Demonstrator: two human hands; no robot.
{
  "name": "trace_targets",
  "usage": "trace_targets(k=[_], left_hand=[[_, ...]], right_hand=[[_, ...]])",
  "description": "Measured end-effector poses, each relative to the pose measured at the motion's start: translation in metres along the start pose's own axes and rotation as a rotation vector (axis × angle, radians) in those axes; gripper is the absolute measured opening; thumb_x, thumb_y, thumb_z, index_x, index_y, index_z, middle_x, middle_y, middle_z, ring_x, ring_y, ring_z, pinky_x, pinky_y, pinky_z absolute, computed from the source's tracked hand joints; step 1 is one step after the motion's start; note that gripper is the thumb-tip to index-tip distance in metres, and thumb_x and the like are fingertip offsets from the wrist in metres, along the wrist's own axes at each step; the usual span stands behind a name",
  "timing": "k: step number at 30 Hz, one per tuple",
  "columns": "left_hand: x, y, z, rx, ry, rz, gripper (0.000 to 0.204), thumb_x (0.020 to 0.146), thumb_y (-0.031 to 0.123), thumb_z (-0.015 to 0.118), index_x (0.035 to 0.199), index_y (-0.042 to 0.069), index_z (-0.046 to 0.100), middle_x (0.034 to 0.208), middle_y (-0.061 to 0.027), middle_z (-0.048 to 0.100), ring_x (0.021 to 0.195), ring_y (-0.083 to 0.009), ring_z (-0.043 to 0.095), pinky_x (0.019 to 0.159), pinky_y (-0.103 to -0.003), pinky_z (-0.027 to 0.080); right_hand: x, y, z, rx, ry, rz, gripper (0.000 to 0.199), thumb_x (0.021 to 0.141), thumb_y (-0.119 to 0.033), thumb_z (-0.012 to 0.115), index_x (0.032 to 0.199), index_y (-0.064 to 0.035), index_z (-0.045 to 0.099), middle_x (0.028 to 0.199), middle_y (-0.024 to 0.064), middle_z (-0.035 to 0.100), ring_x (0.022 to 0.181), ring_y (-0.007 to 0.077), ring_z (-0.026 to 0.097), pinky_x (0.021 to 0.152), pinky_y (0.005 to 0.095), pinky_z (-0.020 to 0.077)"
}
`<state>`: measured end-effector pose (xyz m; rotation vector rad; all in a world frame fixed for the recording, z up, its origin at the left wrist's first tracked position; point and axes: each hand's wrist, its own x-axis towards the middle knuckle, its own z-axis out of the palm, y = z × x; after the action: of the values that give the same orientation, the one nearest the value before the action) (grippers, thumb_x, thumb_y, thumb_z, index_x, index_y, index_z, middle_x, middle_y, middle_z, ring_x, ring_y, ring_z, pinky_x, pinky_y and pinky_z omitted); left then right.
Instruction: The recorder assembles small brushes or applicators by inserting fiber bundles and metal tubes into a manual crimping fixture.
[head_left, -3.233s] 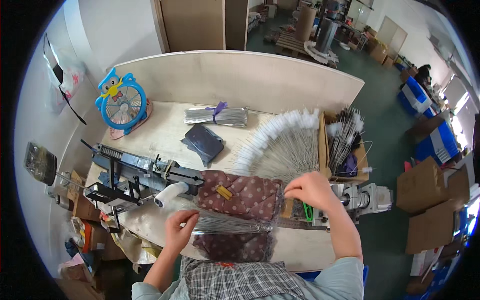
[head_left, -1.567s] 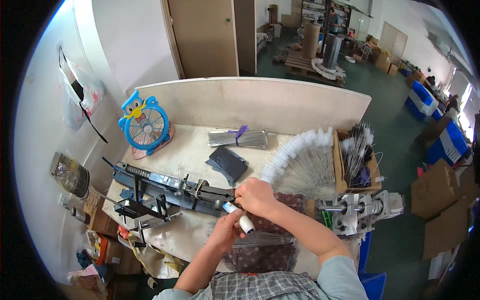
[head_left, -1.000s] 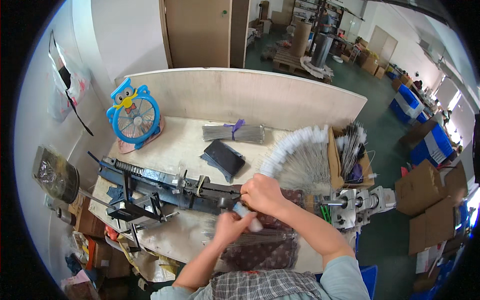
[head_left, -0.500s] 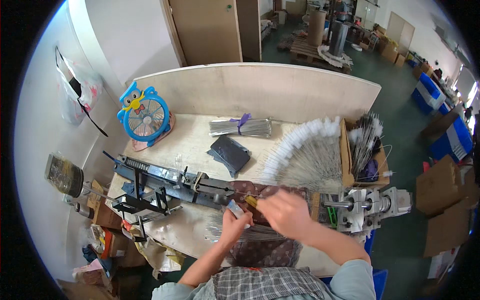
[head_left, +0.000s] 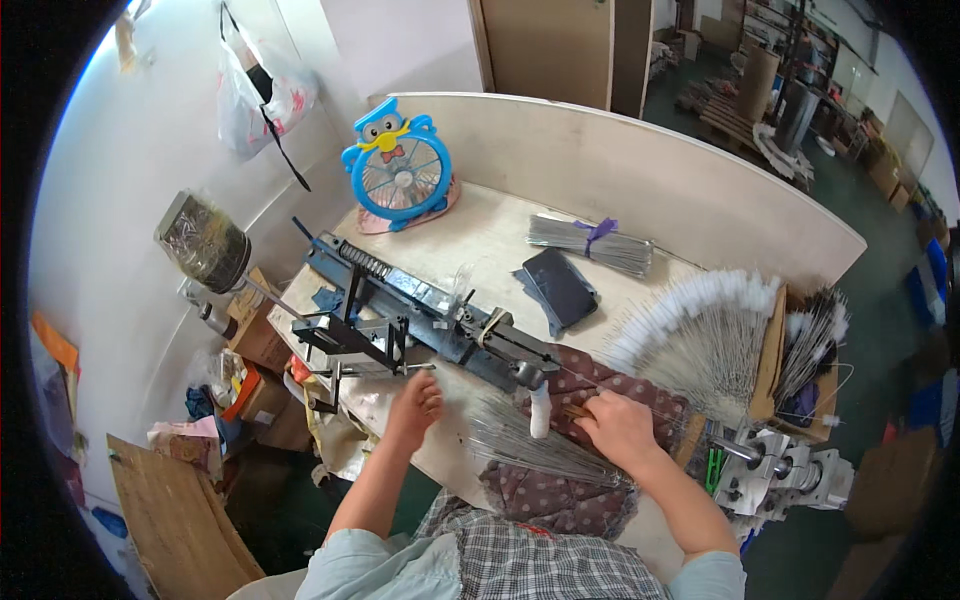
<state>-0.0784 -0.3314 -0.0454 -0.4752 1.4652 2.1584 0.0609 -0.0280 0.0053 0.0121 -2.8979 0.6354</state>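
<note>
Right hand [head_left: 620,428] pinches a thin wire [head_left: 655,412] at the machine's [head_left: 440,320] 4 o'clock end; left hand [head_left: 415,398], fingers loosely curled, rests on the table [head_left: 480,240].

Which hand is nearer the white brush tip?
Right. The right hand is just right of the white brush tip, almost touching; the left hand rests farther off, to its left.

Left hand [head_left: 415,400] moved off to machine [head_left: 420,315] crank side; right hand [head_left: 620,430] dropped onto wire bundle [head_left: 530,450].
</note>
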Motion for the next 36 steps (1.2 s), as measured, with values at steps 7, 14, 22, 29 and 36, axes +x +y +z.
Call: trace_targets(k=[7,14,22,29,36], left_hand=[[0.012,0.016,-0.029,-0.168,0.032,-0.036,0.019,0.087,0.028,0.062,0.089,0.010,0.062,0.075,0.0022,0.059,0.068,-0.0097,0.056,0.062,-0.023,0.045],[0.003,-0.001,0.004,-0.162,0.206,0.192,0.010,0.085,0.017,0.059,0.081,0.008,0.058,0.074,-0.0009,0.058,0.063,-0.0100,0.053,0.054,-0.024,0.042],[-0.065,-0.053,0.169,0.160,-0.576,0.074,0.019,0.091,0.018,0.058,0.094,0.000,0.062,0.081,-0.0055,0.063,0.067,-0.0122,0.056,0.062,-0.027,0.045],[-0.060,-0.075,0.194,0.204,-0.577,0.133,0.019,0.092,0.018,0.056,0.095,0.001,0.063,0.080,-0.0018,0.062,0.066,-0.0071,0.053,0.059,-0.021,0.042],[-0.063,-0.059,0.186,0.104,-0.329,0.154,0.015,0.092,0.018,0.057,0.093,0.004,0.061,0.079,-0.0017,0.061,0.064,-0.0070,0.051,0.058,-0.021,0.041]], right_hand=[[-0.003,-0.010,-0.009,0.027,0.012,-0.022,0.019,0.074,-0.023,0.070,0.078,-0.0064,0.062,0.075,0.0085,0.058,0.070,0.0271,0.061,0.061,0.0370,0.0501],[-0.010,-0.023,-0.055,0.082,0.152,-0.076,0.020,0.075,-0.016,0.069,0.092,-0.0064,0.066,0.082,0.0097,0.064,0.071,0.0274,0.061,0.061,0.0357,0.0492],[-0.003,0.002,-0.077,0.346,0.191,0.248,0.018,0.081,-0.013,0.065,0.096,-0.0039,0.067,0.081,0.0104,0.066,0.069,0.0238,0.062,0.061,0.0310,0.0471],[-0.027,0.017,-0.075,0.607,0.126,0.304,0.022,0.081,-0.019,0.067,0.099,-0.0053,0.066,0.080,0.0093,0.064,0.067,0.0195,0.059,0.061,0.0292,0.0455],[-0.003,0.006,-0.078,0.088,0.331,-0.077,0.016,0.075,-0.018,0.068,0.088,-0.0088,0.066,0.077,0.0039,0.061,0.078,0.0226,0.057,0.066,0.0345,0.0457]])
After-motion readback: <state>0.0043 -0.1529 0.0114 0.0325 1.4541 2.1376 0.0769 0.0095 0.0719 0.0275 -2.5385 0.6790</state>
